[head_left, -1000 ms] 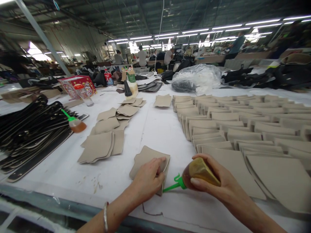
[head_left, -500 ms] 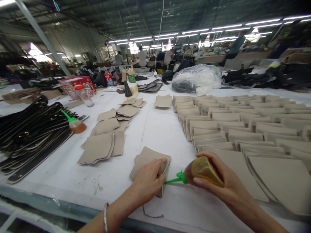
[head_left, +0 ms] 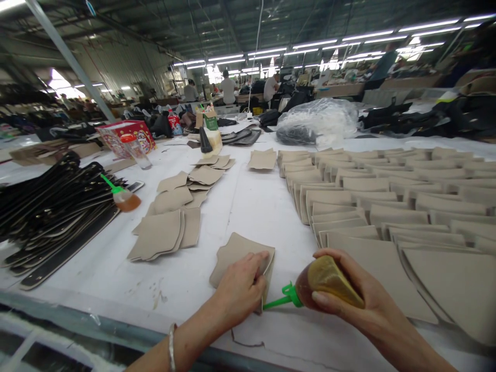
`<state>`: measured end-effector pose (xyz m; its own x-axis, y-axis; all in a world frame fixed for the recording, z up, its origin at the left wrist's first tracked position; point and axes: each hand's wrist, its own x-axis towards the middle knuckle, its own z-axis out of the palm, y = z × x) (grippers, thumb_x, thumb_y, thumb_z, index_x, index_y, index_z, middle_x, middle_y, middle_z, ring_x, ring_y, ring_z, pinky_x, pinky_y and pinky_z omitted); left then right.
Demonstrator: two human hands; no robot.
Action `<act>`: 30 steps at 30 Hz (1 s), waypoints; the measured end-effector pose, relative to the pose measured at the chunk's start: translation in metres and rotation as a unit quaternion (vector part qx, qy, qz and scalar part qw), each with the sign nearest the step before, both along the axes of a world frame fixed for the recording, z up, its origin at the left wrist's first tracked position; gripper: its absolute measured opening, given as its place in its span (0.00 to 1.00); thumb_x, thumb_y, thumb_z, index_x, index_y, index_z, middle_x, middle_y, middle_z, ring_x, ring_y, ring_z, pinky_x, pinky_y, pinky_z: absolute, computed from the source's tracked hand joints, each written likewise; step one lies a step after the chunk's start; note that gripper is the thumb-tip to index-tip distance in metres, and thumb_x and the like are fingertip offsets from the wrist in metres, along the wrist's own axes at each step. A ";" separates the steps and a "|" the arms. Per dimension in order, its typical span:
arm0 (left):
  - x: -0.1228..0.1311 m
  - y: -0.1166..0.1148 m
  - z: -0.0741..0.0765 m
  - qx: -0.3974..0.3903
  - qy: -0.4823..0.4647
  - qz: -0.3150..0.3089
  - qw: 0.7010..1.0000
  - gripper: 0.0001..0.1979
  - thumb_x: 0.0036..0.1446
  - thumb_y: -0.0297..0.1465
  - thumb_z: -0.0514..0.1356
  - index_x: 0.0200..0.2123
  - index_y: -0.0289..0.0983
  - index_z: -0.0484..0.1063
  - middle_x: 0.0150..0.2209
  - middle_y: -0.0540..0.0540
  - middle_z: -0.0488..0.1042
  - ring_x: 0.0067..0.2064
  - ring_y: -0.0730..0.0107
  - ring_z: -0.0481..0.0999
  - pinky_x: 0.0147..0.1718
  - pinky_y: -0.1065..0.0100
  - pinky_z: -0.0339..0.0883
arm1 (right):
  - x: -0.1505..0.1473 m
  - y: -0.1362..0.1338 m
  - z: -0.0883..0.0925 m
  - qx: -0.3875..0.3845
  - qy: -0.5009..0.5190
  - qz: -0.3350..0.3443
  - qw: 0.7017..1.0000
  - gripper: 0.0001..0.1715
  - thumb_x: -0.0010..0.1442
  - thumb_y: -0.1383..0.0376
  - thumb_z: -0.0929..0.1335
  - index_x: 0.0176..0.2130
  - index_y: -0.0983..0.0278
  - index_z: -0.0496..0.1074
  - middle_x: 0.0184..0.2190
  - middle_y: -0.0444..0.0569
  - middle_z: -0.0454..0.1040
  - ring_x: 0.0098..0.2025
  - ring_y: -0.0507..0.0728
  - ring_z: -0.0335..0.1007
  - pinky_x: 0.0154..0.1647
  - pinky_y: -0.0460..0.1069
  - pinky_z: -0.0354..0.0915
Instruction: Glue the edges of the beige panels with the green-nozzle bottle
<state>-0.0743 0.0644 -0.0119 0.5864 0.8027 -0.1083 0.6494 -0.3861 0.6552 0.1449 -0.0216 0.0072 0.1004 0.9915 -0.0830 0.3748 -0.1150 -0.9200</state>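
My left hand (head_left: 242, 284) grips a beige leather-like piece (head_left: 234, 253) near the table's front edge. The index finger lies along its top, and the other fingers curl at the right side, where the edge is folded up. My right hand (head_left: 354, 289) is wrapped round a squeeze bottle (head_left: 329, 281) of amber liquid, tilted to the left. Its green nozzle (head_left: 282, 298) points at the lower right edge of the piece; the tip is by that edge, and whether it touches cannot be made out.
Rows of overlapping beige pieces (head_left: 391, 214) cover the table's right side. Loose beige pieces (head_left: 163, 232) lie to the left. Beyond them are a pile of black straps (head_left: 58, 217), a second green-tipped bottle (head_left: 126, 200) and a red-capped clear bottle (head_left: 137, 152). A plastic-wrapped bundle (head_left: 318, 121) lies behind.
The nozzle tip has moved slightly down along the folded edge of the piece, with my right hand following. My left hand keeps its grip, and the whole view has shifted slightly.
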 end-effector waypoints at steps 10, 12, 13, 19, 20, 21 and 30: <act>0.002 0.001 0.002 -0.008 0.001 0.002 1.000 0.27 0.54 0.25 0.49 0.57 0.38 0.65 0.37 0.48 0.72 0.37 0.66 0.70 0.38 0.69 0.61 | 0.009 0.014 0.002 0.039 -0.052 -0.006 0.998 0.34 0.54 0.46 0.71 0.50 0.59 0.59 0.40 0.46 0.72 0.40 0.59 0.70 0.43 0.51 0.64; 0.001 0.002 0.003 -0.012 0.003 0.004 1.000 0.26 0.55 0.25 0.49 0.57 0.38 0.65 0.37 0.48 0.72 0.37 0.66 0.71 0.38 0.68 0.62 | 0.013 0.021 0.003 0.062 -0.067 -0.025 0.995 0.34 0.53 0.46 0.71 0.50 0.60 0.60 0.41 0.47 0.71 0.41 0.60 0.69 0.44 0.53 0.63; 0.001 0.002 0.003 -0.013 0.004 0.005 1.000 0.25 0.55 0.25 0.49 0.57 0.38 0.65 0.37 0.48 0.72 0.37 0.65 0.71 0.38 0.68 0.62 | 0.015 0.023 0.003 0.074 -0.073 -0.036 0.994 0.34 0.53 0.46 0.71 0.50 0.60 0.60 0.42 0.47 0.71 0.41 0.61 0.69 0.45 0.53 0.63; 0.001 0.003 0.003 -0.023 0.001 0.014 1.000 0.25 0.55 0.26 0.49 0.57 0.38 0.66 0.35 0.49 0.72 0.38 0.66 0.71 0.37 0.69 0.62 | 0.015 0.020 0.006 0.081 -0.084 -0.022 0.993 0.32 0.54 0.46 0.71 0.51 0.59 0.61 0.41 0.46 0.72 0.40 0.60 0.70 0.43 0.52 0.63; 0.001 0.003 0.003 -0.024 0.001 0.015 1.000 0.25 0.55 0.26 0.49 0.57 0.38 0.66 0.35 0.49 0.72 0.37 0.66 0.71 0.36 0.69 0.62 | 0.014 0.019 0.007 0.070 -0.076 -0.005 0.995 0.32 0.55 0.47 0.71 0.51 0.59 0.60 0.39 0.44 0.72 0.39 0.59 0.70 0.42 0.51 0.63; 0.001 0.003 0.003 -0.024 0.002 0.016 1.000 0.25 0.55 0.26 0.49 0.57 0.38 0.66 0.35 0.50 0.72 0.37 0.66 0.71 0.36 0.69 0.61 | 0.014 0.019 0.008 0.061 -0.068 0.008 0.996 0.31 0.56 0.47 0.70 0.51 0.58 0.59 0.37 0.43 0.72 0.38 0.58 0.70 0.41 0.50 0.63; 0.002 0.001 0.007 -0.033 0.004 0.019 0.999 0.26 0.54 0.26 0.49 0.57 0.38 0.66 0.34 0.50 0.72 0.36 0.67 0.71 0.36 0.70 0.62 | 0.016 0.019 0.003 0.080 -0.067 0.009 0.994 0.30 0.57 0.49 0.71 0.51 0.58 0.59 0.39 0.43 0.71 0.39 0.58 0.69 0.43 0.49 0.62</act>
